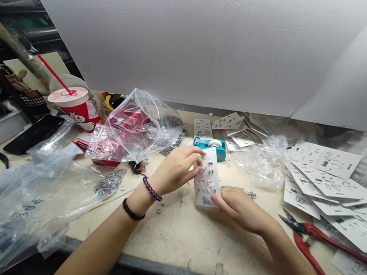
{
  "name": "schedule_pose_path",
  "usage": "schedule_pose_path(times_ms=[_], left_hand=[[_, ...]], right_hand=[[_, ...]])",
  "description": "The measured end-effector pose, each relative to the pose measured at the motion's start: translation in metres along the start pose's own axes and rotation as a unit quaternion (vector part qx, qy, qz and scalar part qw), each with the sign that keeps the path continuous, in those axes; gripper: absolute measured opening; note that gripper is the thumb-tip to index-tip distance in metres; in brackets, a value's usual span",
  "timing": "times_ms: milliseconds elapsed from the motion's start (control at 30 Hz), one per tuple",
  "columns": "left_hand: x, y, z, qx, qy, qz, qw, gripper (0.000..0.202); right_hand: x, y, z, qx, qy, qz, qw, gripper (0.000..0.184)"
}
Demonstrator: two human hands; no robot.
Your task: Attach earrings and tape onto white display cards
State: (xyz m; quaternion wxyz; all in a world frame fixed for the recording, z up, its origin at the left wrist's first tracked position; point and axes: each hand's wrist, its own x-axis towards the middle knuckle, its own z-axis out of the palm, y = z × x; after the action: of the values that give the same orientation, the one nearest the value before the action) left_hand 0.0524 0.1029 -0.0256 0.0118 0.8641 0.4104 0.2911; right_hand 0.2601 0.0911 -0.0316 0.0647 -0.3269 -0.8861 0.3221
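A white earring card (207, 179) with rows of small metal pieces on it is tilted up above the middle of the table. My right hand (238, 208) grips its lower right corner between thumb and fingers. At its upper left edge, my left hand (180, 167) has thumb and fingertips pinched together, touching the card; whether a small piece sits between them is hidden. Just behind the card stands a blue tape dispenser (221, 151) with a white roll. Small metal bits (250, 194) lie on the table beyond my right hand.
Many filled cards (334, 188) are piled at the right, beside red-handled pliers (315, 236). More cards (247, 129) stack at the back. Clear plastic bags (39, 207), a red cup with a straw (78, 109) and a black phone (33, 134) occupy the left. A white panel (204, 37) rises behind.
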Motion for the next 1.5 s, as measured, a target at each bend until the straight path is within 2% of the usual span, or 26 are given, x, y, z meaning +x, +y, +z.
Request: schedule_pose_path(times_ms=[200, 367, 500, 700, 767, 867, 1033, 1200, 1500], left_hand=[[-0.001, -0.001, -0.006, -0.064, -0.026, -0.021, 0.997, 0.009], [-0.002, -0.001, -0.013, -0.049, -0.077, -0.058, 0.994, 0.013], [-0.001, 0.003, -0.014, -0.025, -0.059, -0.084, 0.994, 0.015], [-0.001, -0.001, -0.016, -0.055, 0.0, -0.126, 0.99, 0.013], [-0.001, -0.004, -0.017, -0.068, 0.0, -0.117, 0.991, 0.011], [-0.001, -0.005, -0.018, -0.098, -0.013, -0.092, 0.991, 0.009], [-0.001, -0.006, -0.023, -0.113, -0.057, -0.069, 0.99, 0.011], [-0.002, -0.008, -0.026, -0.119, -0.065, -0.06, 0.989, 0.011], [-0.003, -0.006, -0.018, -0.09, -0.064, -0.084, 0.99, 0.01]], right_hand=[[-0.003, 0.001, -0.005, 0.024, 0.002, 0.007, 1.0, 0.043], [-0.004, 0.002, -0.006, 0.023, -0.013, 0.004, 1.0, 0.044], [-0.003, 0.004, -0.004, -0.001, -0.008, 0.004, 1.0, 0.044], [-0.001, 0.001, -0.001, -0.061, -0.017, -0.007, 0.998, 0.043], [-0.001, -0.001, -0.001, -0.051, -0.018, -0.01, 0.998, 0.043], [-0.002, -0.001, -0.003, 0.027, -0.019, -0.009, 0.999, 0.043], [-0.003, 0.001, -0.005, 0.099, -0.006, 0.003, 0.995, 0.044], [-0.003, 0.002, -0.004, 0.094, -0.001, 0.007, 0.996, 0.045], [-0.002, -0.001, -0.003, 0.053, -0.019, -0.004, 0.998, 0.042]])
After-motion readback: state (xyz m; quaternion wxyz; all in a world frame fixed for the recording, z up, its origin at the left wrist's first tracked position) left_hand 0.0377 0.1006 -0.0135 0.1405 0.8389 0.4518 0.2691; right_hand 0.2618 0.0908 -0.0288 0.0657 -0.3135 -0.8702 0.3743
